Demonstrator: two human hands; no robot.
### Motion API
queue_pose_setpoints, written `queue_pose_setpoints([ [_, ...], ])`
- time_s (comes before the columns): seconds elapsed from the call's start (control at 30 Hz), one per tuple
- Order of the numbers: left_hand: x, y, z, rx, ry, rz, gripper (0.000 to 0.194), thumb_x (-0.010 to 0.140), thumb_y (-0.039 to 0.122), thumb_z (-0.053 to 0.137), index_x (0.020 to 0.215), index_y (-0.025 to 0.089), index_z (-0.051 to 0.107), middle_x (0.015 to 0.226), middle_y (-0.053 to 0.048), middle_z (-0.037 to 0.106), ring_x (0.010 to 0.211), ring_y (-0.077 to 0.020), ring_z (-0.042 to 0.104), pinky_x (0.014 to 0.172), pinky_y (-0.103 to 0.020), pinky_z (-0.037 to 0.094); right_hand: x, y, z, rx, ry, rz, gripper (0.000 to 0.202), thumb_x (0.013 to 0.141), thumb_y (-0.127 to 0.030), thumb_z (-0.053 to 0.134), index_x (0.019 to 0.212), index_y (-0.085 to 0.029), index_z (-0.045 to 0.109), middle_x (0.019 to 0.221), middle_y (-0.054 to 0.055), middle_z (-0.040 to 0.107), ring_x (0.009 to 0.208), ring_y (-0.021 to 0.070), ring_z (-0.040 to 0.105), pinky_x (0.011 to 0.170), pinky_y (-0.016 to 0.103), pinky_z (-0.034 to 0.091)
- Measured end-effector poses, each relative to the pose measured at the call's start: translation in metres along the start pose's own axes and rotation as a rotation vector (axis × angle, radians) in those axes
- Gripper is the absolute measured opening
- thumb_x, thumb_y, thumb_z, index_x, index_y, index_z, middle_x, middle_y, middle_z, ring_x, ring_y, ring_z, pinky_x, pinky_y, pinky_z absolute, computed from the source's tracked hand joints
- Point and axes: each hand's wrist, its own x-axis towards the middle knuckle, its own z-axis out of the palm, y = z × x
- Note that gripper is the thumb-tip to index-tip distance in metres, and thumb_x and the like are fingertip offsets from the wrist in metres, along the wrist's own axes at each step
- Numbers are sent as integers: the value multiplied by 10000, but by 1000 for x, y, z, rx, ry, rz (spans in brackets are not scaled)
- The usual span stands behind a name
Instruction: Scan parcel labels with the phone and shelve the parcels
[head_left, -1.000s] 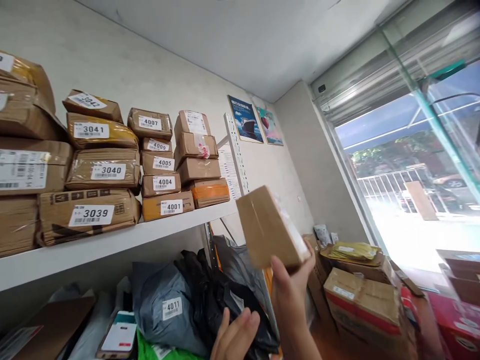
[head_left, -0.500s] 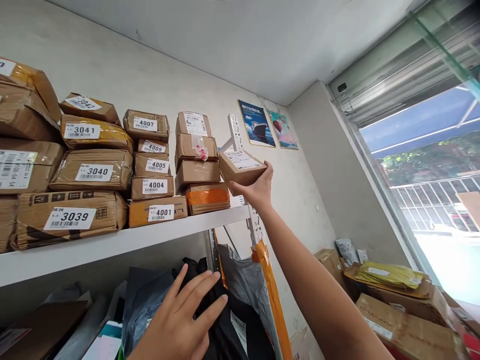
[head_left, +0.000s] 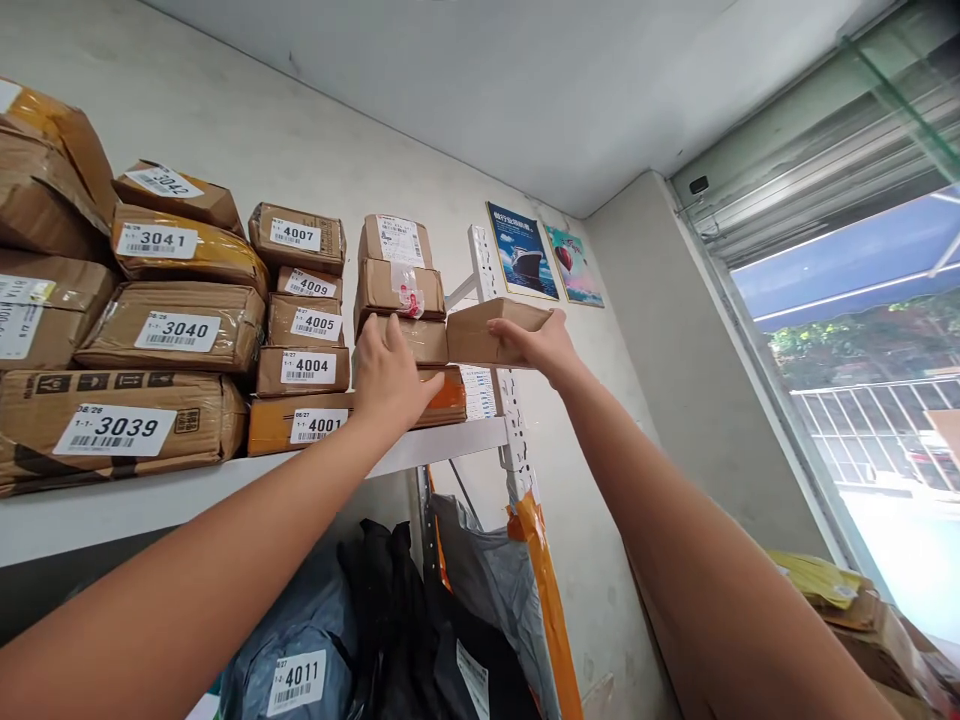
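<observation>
My right hand (head_left: 541,345) grips a small brown cardboard box (head_left: 484,333), thumb on its front face and fingers around its right end. The box is held level at the right of a stack on the top shelf (head_left: 450,437). My left hand (head_left: 391,378) is at the front of that stack, fingers up and thumb spread to the right, against a plain carton (head_left: 426,341). Above it sit a box with red-printed tape (head_left: 397,288) and a box with a white label (head_left: 397,240). Below is a box with orange tape (head_left: 450,397), partly hidden by my hand.
Several numbered parcels (head_left: 180,330) are stacked to the left. The perforated white shelf post (head_left: 516,430) stands at the shelf's right end. Grey and black bags (head_left: 390,600) fill the level below. Yellow mailers (head_left: 817,578) lie on cartons at lower right, near a window.
My left hand has risen from below the shelf to the stack. The box in my right hand has turned, its label no longer showing, and sits close to the stack. The view has shifted slightly.
</observation>
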Motion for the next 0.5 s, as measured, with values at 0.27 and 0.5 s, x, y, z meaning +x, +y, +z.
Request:
queue_pose_setpoints([
  [0.27,20,25,47,82,68,-338,1308,566,502,881,1491,-57,143,1572,-359,108,1488,-442,119,1199,-616,115,12,-19,-2,-106,-82,91,1085,512,-571,869,1346,-86,373,1294,241,548,1160,389,563,984,532,505],
  [0.5,20,19,62,70,215,-299,1260,572,517,870,1514,80,156,1567,-311,182,1455,-439,226,1162,-657,163,21,-28,-2,-163,-122,101,1147,534,-585,882,1389,-47,339,1318,247,538,1146,384,565,991,558,502],
])
